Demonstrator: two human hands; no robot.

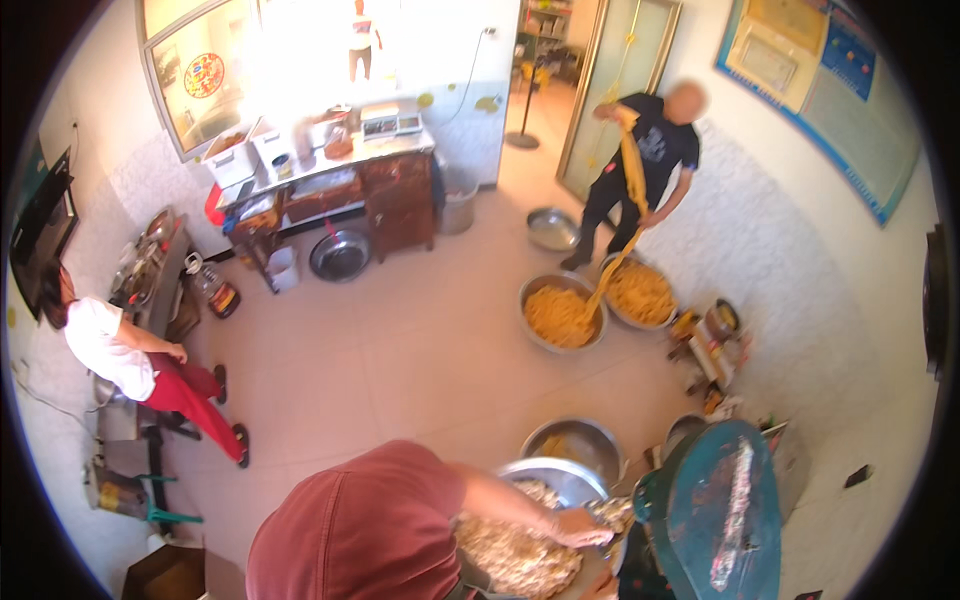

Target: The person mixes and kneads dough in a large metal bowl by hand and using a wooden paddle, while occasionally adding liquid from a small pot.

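My left arm in a maroon sleeve reaches across a large metal basin (560,468) full of pale, crumbly dough (520,545). At the basin's right side is my left hand (580,527), its fingers looking curled together. Just beyond the fingertips, a clump of mottled crumbs (612,512) lies against a teal-green machine (722,510); whether the fingers grip some is too small to make out. Only a little of my right hand (602,586) shows at the lower edge, over the basin's near side, and its fingers are hidden.
Behind my basin sits another basin (575,440) with some yellow dough. A co-worker (655,140) lifts a long yellow dough strip (632,170) from a basin of yellow dough (560,315); another basin (640,292) adjoins. At left stands a person in red trousers (195,410) near a counter.
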